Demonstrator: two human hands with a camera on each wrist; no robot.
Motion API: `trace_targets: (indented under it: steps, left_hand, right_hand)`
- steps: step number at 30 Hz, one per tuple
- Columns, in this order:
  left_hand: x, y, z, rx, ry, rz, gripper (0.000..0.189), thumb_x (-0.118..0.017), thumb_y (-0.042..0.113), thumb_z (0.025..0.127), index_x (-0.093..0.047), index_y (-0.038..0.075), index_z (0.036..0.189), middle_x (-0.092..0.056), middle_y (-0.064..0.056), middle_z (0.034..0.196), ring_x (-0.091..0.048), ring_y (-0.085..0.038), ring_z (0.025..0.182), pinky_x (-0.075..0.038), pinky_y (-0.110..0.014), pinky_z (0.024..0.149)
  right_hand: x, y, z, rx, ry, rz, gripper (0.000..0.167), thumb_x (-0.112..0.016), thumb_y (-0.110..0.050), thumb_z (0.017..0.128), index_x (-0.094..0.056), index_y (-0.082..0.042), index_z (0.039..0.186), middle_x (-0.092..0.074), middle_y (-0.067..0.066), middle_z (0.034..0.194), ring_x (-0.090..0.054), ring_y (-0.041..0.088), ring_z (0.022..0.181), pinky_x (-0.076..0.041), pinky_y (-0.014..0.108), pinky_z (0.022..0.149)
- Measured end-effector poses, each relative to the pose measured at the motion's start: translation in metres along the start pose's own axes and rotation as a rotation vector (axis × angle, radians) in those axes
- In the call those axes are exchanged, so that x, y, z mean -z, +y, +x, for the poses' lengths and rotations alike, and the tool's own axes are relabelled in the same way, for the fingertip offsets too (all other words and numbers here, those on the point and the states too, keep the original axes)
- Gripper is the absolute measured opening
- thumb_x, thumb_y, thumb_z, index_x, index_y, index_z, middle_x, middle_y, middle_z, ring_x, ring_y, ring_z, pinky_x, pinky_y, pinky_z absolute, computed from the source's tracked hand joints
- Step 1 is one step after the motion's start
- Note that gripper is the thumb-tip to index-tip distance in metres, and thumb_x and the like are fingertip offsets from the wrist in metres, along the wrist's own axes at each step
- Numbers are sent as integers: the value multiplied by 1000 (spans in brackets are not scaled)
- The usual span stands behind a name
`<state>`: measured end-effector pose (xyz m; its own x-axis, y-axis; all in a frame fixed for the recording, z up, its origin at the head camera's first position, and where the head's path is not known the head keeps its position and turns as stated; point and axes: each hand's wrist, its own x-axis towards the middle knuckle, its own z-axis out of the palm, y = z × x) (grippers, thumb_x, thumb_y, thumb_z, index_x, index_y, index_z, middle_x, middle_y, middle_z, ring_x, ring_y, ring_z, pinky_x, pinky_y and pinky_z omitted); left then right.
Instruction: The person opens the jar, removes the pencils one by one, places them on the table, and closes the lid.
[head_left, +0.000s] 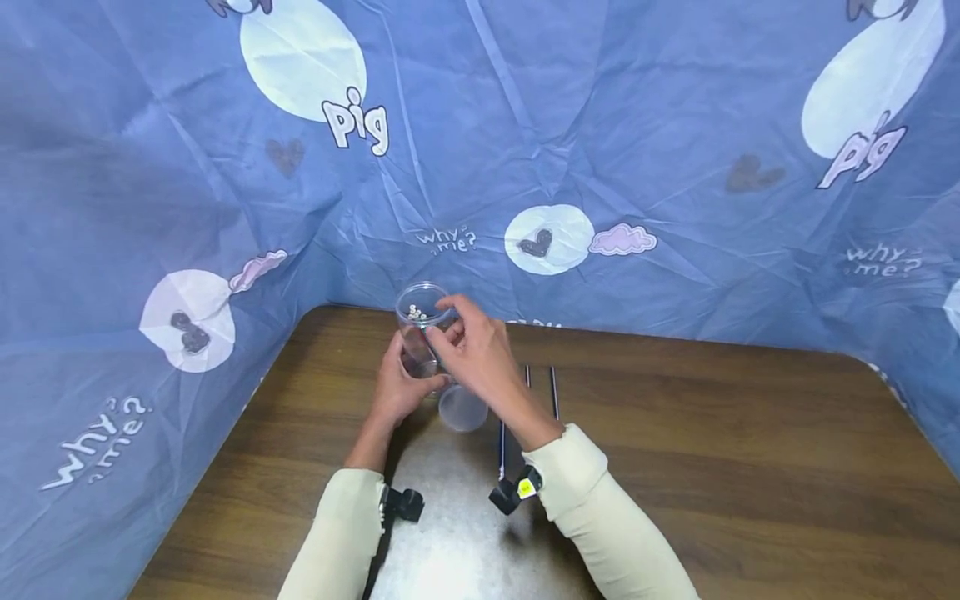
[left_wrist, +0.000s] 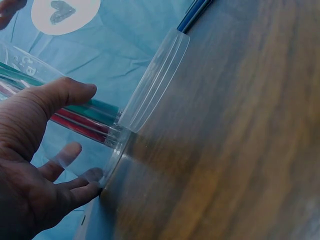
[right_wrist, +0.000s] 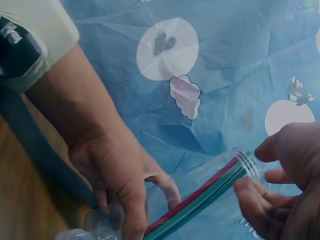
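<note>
A clear plastic jar [head_left: 417, 340] stands upright on the table, with slim red and green sticks [right_wrist: 200, 200] inside. Small white ends [head_left: 416, 312] of the sticks show near its mouth. My left hand [head_left: 397, 385] grips the jar low down, thumb on the near side and fingers curled behind. At the rim is my right hand [head_left: 480, 346], its thumb and fingers slightly bent and parted beside the jar's mouth; nothing shows pinched between them. A round translucent lid [head_left: 462, 408] lies on the table just in front of the jar.
Dark slim sticks [head_left: 554, 390] lie on the wooden table [head_left: 712, 467], partly hidden under my right forearm. A blue printed cloth [head_left: 660, 167] hangs behind the table and along its left side, close to the jar.
</note>
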<state>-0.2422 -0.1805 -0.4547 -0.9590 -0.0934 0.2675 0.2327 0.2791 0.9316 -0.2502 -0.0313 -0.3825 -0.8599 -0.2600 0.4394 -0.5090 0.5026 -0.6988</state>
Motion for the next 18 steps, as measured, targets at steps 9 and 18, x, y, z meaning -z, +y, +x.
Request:
trace_targets:
  steps: [9,18]
  left_hand:
    - [1,1,0,-29,-2,18,82,-82,-10,66,-44,-5,139,-56,-28,127,-54,-43,116,-45,-54,99]
    - [-1,-17,5,-12,-8,15,84,-82,-10,66,-43,-5,139,-55,-30,130,-54,-45,119,-42,-56,102]
  right_hand:
    - [0,-9,15,-124,-126,-210,36,-63,-36,92,-65,-19,123,-68,-10,72,-63,11,69,-50,36,62]
    - [-2,-16,23,-157,-217,-308,32,-61,-41,93,-69,-22,118,-72,0,99,-66,24,89,-52,43,67]
